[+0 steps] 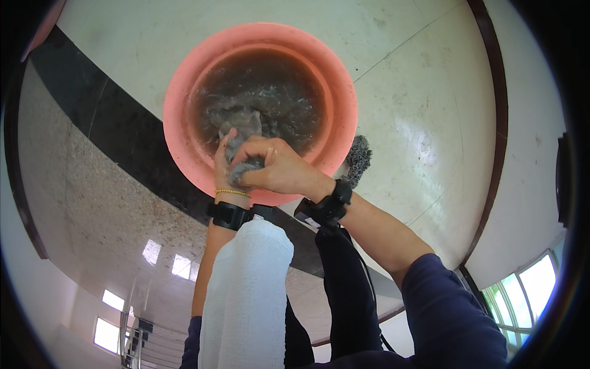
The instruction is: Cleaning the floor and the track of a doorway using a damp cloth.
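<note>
A pink plastic basin [341, 101] stands on the floor, holding murky grey-brown water [276, 97]. Over its near rim, my left hand [223, 163] supports a wet grey cloth [239, 163], thumb pointing up along it. My right hand [276, 166] grips the same cloth from the right with bent fingers. One end of the cloth trails into the water; how far it reaches below the surface is hidden. A white cloth [251, 295] hangs over my leg, close to my left forearm.
Beside the basin's right edge, a dark grey fuzzy mop-like piece [358, 161] lies on the pale tiled floor [415, 106]. A black floor strip [120, 124] curves past the basin on the left. A metal railing [152, 341] stands at the lower left.
</note>
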